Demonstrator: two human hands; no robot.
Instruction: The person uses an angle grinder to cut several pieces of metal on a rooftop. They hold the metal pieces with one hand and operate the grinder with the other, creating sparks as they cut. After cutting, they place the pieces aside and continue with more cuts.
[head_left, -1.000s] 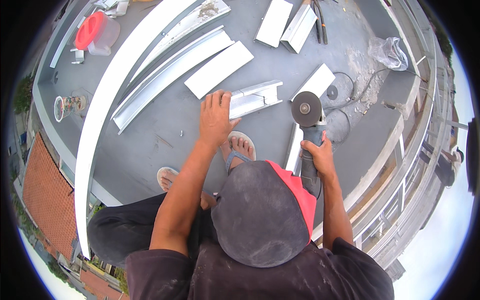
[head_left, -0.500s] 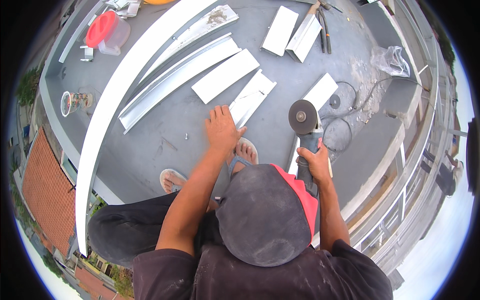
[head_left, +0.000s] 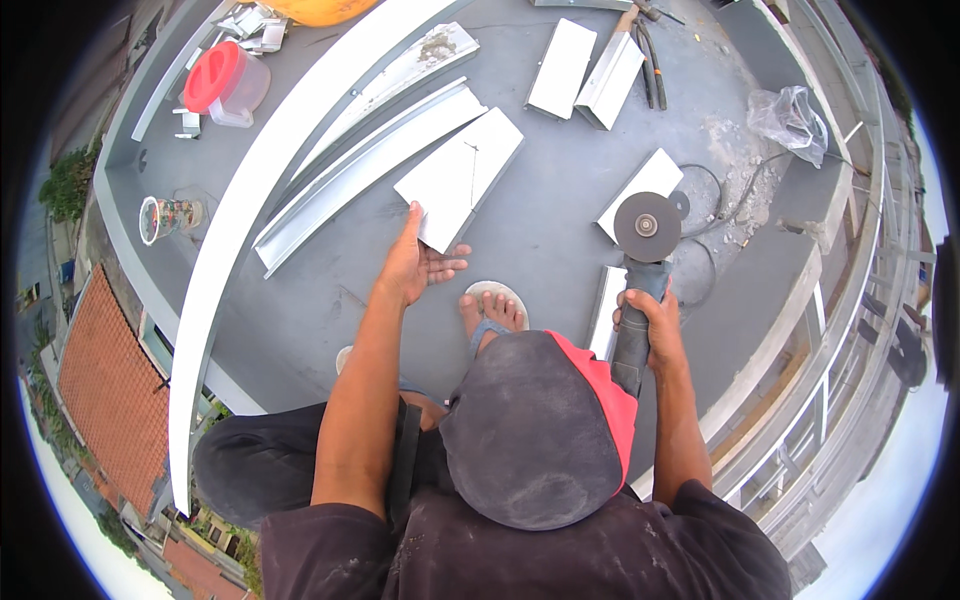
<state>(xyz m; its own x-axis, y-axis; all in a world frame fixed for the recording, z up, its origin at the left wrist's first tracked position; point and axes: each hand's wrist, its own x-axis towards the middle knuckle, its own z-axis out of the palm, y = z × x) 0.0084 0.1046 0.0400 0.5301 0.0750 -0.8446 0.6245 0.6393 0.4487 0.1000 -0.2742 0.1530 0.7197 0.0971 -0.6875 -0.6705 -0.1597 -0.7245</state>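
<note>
Grey floor spreads out below us, bent by the lens, with a low wall along the right and an orange tiled roof far below at the left.

At the upper left we have a clear tub under its red lid; we cannot make out what it holds. Nearer to us a clear cup lies tipped over, mouth to the left, showing many-coloured specks — contents or print, we cannot tell. Across the floor, by the right wall, sits a crumpled clear plastic bag, its folds too muddled to read.

Our left hand is open, fingers stretched out, the thumb up against the edge of a white metal piece that lies just ahead, bearing a thin dark line. Our right hand is wrapped around an angle grinder — its disc faces up and covers part of a white strip behind it.

Something yellow is cut off by the top edge. Our dark cap blocks the lap, and our left foot is mostly hidden behind the forearm.
</note>
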